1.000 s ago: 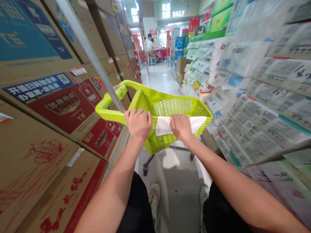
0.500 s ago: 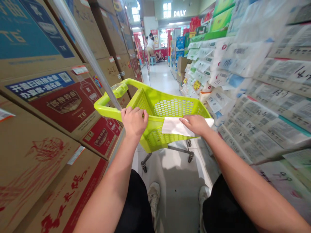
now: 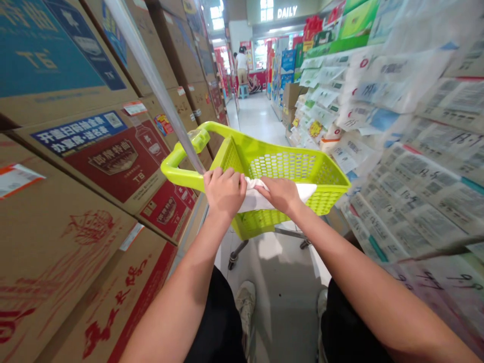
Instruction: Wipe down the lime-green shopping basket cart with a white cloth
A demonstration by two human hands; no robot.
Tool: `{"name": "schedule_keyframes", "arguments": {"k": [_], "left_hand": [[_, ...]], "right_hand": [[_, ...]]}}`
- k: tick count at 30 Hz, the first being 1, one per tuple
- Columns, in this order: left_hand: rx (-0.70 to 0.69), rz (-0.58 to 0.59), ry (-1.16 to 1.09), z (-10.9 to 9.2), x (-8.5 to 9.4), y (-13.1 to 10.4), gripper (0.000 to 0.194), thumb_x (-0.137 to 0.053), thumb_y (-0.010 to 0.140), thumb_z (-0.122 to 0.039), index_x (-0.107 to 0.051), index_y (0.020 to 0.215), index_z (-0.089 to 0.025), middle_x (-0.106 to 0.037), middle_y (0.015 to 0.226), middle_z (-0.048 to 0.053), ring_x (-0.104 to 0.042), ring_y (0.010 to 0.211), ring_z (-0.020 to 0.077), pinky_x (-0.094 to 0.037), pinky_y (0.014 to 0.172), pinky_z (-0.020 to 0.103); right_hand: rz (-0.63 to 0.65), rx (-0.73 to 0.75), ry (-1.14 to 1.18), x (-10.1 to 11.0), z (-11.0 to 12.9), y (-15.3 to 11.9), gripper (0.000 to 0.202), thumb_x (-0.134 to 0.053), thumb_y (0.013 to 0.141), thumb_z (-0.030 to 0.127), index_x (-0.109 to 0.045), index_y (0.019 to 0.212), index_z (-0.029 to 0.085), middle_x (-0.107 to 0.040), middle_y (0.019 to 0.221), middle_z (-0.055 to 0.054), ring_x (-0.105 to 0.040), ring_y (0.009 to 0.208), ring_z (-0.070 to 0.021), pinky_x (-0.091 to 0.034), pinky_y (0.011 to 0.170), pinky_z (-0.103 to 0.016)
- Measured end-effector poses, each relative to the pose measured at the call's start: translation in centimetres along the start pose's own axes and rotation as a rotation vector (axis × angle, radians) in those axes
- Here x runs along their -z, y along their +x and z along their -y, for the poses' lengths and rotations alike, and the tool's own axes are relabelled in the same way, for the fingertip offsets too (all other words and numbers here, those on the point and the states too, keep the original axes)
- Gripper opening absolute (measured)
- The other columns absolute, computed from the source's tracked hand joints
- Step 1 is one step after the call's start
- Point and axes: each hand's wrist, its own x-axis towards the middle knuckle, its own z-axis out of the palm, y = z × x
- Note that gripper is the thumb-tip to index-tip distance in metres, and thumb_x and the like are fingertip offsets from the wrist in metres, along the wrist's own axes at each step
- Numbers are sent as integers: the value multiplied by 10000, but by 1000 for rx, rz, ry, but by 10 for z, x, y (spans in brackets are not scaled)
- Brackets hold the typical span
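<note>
A lime-green shopping cart (image 3: 335, 169) stands sideways in front of me, its perforated basket to the right and its handle to the left. My left hand (image 3: 226, 191) is closed over the near rim, just beside a slanting metal pole (image 3: 161, 83) that reaches down to the handle. Pressed on the same rim is a white cloth (image 3: 305, 190), bunched up between my hands and draped down the basket's side. My right hand (image 3: 282, 195) is closed on this cloth, close to the left hand. The fingertips behind the rim are hidden.
Stacked cardboard cartons (image 3: 113, 156) wall the left side. Packs of tissue paper (image 3: 427, 176) line the right. The tiled aisle (image 3: 257, 113) runs ahead, where a person (image 3: 241, 65) stands near a blue stool (image 3: 243, 91). My shoes are on the floor below the cart.
My right hand has slid left along the rim toward my left hand, bunching the cloth. My left hand keeps its grip near the pole. The view has shifted slightly.
</note>
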Motion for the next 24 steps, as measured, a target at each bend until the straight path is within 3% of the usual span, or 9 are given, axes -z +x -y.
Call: {"name": "schedule_keyframes", "arguments": {"k": [3, 10, 13, 17, 24], "left_hand": [[12, 17, 16, 5, 0, 2, 402, -418, 1036, -341, -695, 762, -243, -738, 872, 89, -553, 914, 299, -313, 914, 508], [54, 2, -2, 23, -11, 11, 426, -391, 1030, -354, -707, 767, -239, -737, 884, 113, -541, 922, 317, -317, 932, 520], [57, 5, -36, 24, -14, 14, 414, -394, 1023, -353, -704, 773, -243, -727, 884, 116, -538, 941, 320, -302, 959, 532], [47, 25, -63, 15, -10, 13, 414, -385, 1026, -352, -694, 775, -237, -723, 901, 128, -522, 944, 324, -289, 960, 547], [12, 30, -56, -5, -3, 5, 380, -392, 1037, -335, -681, 811, -237, -715, 930, 111, -525, 989, 322, -288, 976, 536]], "right_hand": [[52, 7, -3, 2, -14, -3, 606, -272, 1069, 673, -700, 1169, 257, -800, 1048, -81, -731, 910, -273, -345, 667, -314], [148, -74, 9, 1, -97, -31, 549, -355, 1065, 640, -721, 1231, 266, -796, 1106, -95, -722, 993, -285, -397, 738, -315], [155, -98, 3, 0, -115, -39, 491, -391, 1072, 592, -711, 1249, 265, -791, 1143, -91, -720, 1012, -283, -401, 745, -313], [119, -132, -75, 0, -100, -37, 541, -374, 1062, 631, -724, 1211, 246, -796, 1084, -114, -722, 977, -301, -389, 730, -319], [-19, -115, 11, -2, -19, -11, 589, -322, 1063, 667, -730, 1146, 250, -804, 1054, -100, -722, 951, -287, -360, 700, -317]]}}
